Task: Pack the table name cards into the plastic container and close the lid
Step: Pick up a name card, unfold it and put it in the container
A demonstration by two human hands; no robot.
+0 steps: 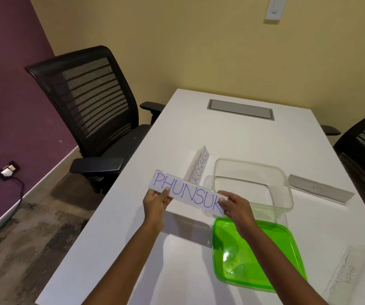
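Above white table (232, 133): both hands grip flat glossy card (188, 194); clear container (287, 194) beside.

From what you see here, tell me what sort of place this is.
Probably an office meeting room: a long white table with a cable hatch set into it, black mesh office chairs on both sides, and name cards laid out.

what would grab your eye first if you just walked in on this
First the long white name card lettered PHUNSUK in purple, held at both ends by the left hand and right hand above the white table. Next, the bright green square plastic lid lying near the front edge, with the clear plastic container open and seemingly empty behind it.
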